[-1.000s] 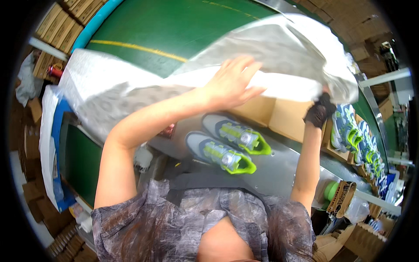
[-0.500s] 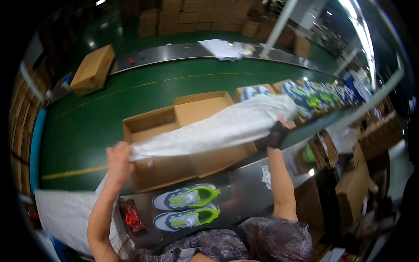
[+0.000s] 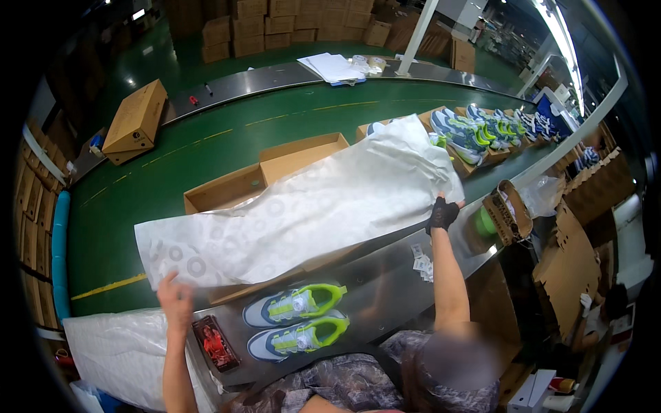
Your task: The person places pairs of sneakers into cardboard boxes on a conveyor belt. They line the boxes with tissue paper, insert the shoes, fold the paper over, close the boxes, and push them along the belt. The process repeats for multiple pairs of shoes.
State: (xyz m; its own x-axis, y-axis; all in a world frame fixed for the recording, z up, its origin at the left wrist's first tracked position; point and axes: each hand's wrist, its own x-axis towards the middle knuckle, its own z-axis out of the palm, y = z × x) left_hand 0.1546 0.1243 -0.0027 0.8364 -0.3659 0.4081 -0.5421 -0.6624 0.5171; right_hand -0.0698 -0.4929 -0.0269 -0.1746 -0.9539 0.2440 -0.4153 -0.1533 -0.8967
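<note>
A wide sheet of white wrapping paper [image 3: 296, 213], printed with faint rings, is spread over an open cardboard shoebox [image 3: 237, 162] and hides most of its inside. My right hand [image 3: 444, 213], in a black fingerless glove, pinches the sheet's right end. By its lower left edge is my left hand [image 3: 175, 303]; its fingers are smeared by motion, so whether they grip the paper is unclear. Closer to me, a pair of grey-blue and lime sneakers [image 3: 296, 323] lies side by side on the metal bench [image 3: 385, 296]. Left of them sits a phone-like item with a red picture [image 3: 215, 344].
Small white packets [image 3: 421, 261] lie on the bench. More boxes with sneakers [image 3: 475, 134] line the green belt [image 3: 227, 148] at right. A closed carton [image 3: 135, 120] stands far left. White paper sheets [image 3: 124, 351] are stacked beside my left arm.
The paper has gone from a narrow, stretched strip to a broad sheet lying over the box. My left hand has moved down and slightly left; my right hand stays at the right end.
</note>
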